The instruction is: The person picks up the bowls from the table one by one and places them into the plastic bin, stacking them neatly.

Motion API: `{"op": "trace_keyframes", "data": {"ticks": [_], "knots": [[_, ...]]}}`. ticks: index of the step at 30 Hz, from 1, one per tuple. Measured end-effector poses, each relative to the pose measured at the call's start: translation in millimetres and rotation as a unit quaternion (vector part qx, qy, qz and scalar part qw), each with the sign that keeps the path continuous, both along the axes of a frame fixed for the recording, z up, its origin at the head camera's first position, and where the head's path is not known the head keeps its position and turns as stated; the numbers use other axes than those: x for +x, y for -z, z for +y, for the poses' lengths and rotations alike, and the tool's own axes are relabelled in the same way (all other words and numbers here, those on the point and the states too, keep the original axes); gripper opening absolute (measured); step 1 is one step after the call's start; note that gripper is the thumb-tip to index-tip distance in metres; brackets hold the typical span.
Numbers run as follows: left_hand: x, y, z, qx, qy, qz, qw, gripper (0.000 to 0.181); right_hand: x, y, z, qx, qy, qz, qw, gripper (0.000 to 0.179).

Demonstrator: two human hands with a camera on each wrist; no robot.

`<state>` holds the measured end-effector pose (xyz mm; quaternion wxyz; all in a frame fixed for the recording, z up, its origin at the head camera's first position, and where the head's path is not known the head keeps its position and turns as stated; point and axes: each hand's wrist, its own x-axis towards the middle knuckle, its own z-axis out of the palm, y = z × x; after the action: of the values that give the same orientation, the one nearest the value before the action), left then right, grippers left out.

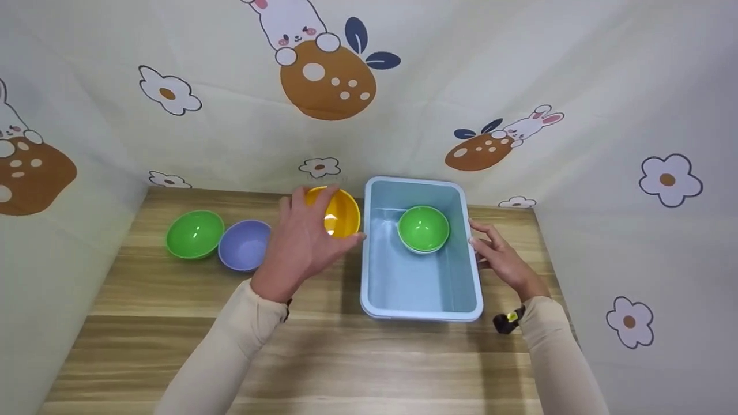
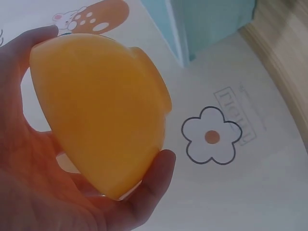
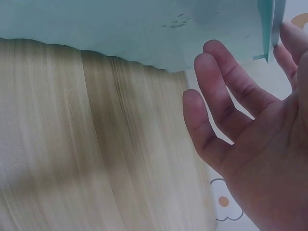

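My left hand (image 1: 300, 245) grips a yellow-orange bowl (image 1: 346, 214) at its rim, just left of the light blue plastic bin (image 1: 421, 315). In the left wrist view the bowl (image 2: 96, 115) is tipped on its side, thumb and fingers spread around its edge. My right hand (image 1: 506, 264) is at the bin's right side, fingertips right at the rim. The right wrist view shows its fingers (image 3: 236, 91) loosely extended beside the bin's outer wall (image 3: 125, 29). Inside the bin sits a green bowl (image 1: 424, 226), a pale edge showing beneath it.
Left on the wood-grain table (image 1: 323, 369) stand another green bowl (image 1: 195, 235) and a purple bowl (image 1: 243, 246), side by side; the left hand partly covers the purple one. A cream curtain (image 1: 219, 138) printed with rabbits and flowers encloses the table's back and sides.
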<state>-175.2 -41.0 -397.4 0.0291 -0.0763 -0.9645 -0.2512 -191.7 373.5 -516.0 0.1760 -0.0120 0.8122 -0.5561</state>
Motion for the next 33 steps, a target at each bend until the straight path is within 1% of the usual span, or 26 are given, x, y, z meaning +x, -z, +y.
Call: {"op": "trace_keyframes", "data": {"ticks": [4,11,14,20,26,33], "knots": [[-1.0,-4.6,6.5,0.005,0.006,0.011,0.9999,0.086,-0.1,0.4,-0.1,-0.002,0.001,0.001,1.0000,0.054],[-3.8,-13.4,20.4,0.006,0.019,0.008,0.9998,0.085,-1.2,1.2,-0.2,0.002,-0.005,0.002,1.0000,0.055],[-5.0,-15.5,26.1,0.011,0.019,0.006,0.9997,0.084,-1.2,1.5,0.2,0.003,-0.005,0.001,1.0000,0.055],[-5.7,-16.2,36.8,0.023,0.020,0.002,0.9995,0.085,-0.5,1.5,0.7,-0.007,0.003,0.000,1.0000,0.056],[-5.5,-15.9,46.0,0.047,0.022,-0.014,0.9985,0.085,0.6,0.4,-0.2,-0.004,0.005,-0.001,1.0000,0.056],[-6.0,-14.2,59.7,0.055,0.027,-0.010,0.9981,0.085,0.4,1.8,0.1,-0.014,0.001,-0.001,0.9999,0.056]]}}
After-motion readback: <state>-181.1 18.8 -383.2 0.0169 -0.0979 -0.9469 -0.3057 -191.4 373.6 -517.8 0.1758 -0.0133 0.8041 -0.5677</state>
